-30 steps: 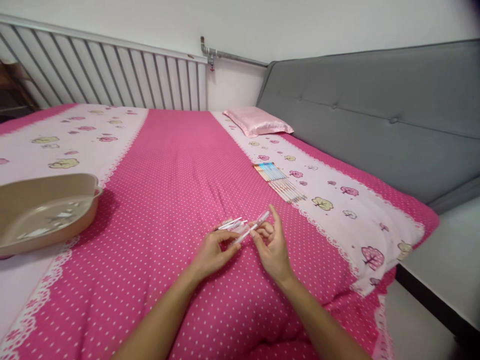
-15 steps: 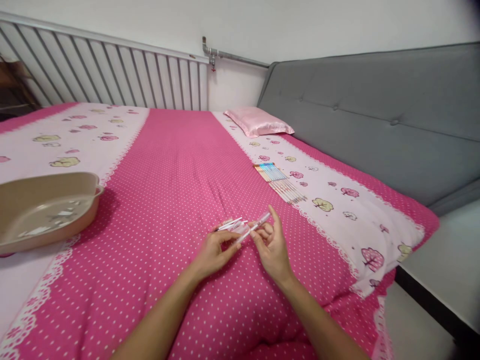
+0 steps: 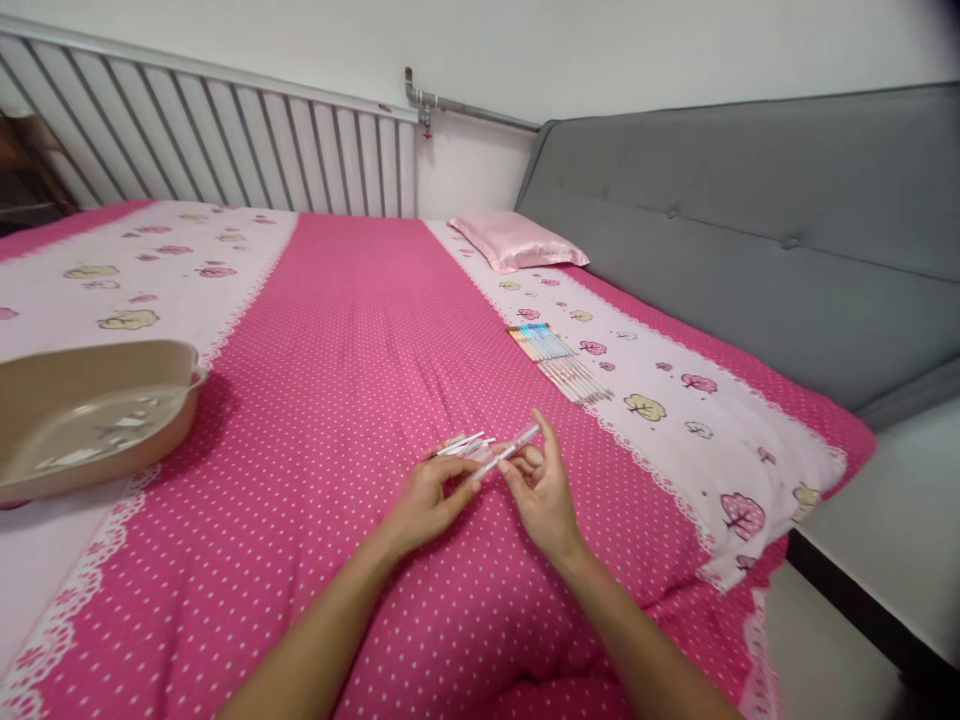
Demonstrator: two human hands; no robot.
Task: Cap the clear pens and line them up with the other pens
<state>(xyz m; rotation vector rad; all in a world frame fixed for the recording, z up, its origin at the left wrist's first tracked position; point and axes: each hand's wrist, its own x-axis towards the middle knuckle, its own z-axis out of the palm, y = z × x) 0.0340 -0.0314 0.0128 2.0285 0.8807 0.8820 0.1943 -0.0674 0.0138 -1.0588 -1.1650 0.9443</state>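
Between my two hands, low over the pink dotted bedspread, is a slim pale pen [image 3: 523, 437] with a clear pinkish end. My left hand [image 3: 430, 502] pinches its lower left end between thumb and fingers. The thumb and fingers of my right hand [image 3: 545, 497] close around its upper part, the index fingertip at the far end. Just beyond my left hand lies a small pile of white sticks, possibly pen refills [image 3: 466, 443], with clear pinkish pieces, partly hidden by the fingers. Farther off, a neat row of pens [image 3: 559, 355], bluish at the back and pale in front, lies on the bedspread.
A beige plastic basin [image 3: 176, 400] with some small white and grey pieces in it stands at the left. A pink pillow [image 3: 517, 242] lies at the far side by the grey headboard [image 3: 712, 190]. A white radiator [image 3: 247, 150] runs along the wall.
Both hands keep the same grip on the pen and have hardly moved. The whole view has shifted very slightly.
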